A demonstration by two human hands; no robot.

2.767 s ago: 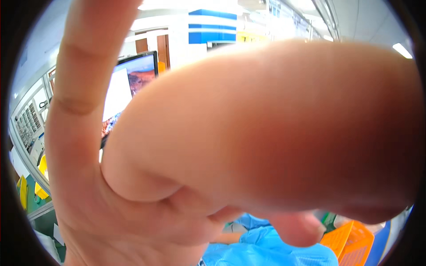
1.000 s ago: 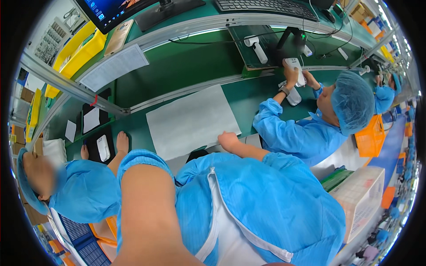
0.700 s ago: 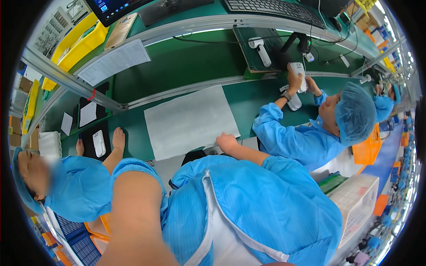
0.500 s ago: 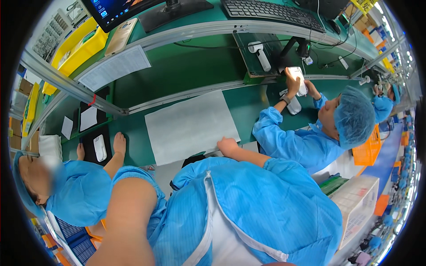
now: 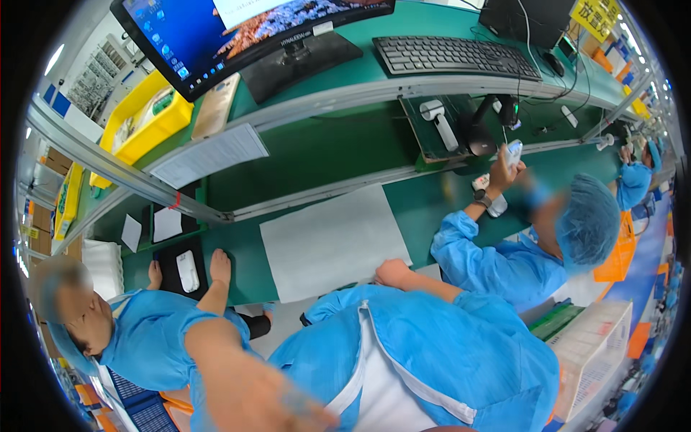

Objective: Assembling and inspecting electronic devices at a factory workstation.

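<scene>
Sheet (image 5: 335,241), white, blank: lies flat on the green bench (image 5: 317,155), in the middle, just past our blue smock (image 5: 446,360).

Right hand (image 5: 394,273): fingers curled together in a loose fist, at the sheet's near right corner; we cannot tell whether it touches the sheet or holds anything.

Left hand: out of view. Only our bare left forearm (image 5: 237,389) shows, blurred, at the near left.

Person on the left: one hand (image 5: 219,266) flat on the bench, just beside a black mat (image 5: 173,252) with a small white device (image 5: 187,270) on it.

Person on the right: raises a white handset (image 5: 512,153) in one hand.

Far shelf: monitor (image 5: 245,29), keyboard (image 5: 461,54), yellow bin (image 5: 147,119) to the left.
</scene>
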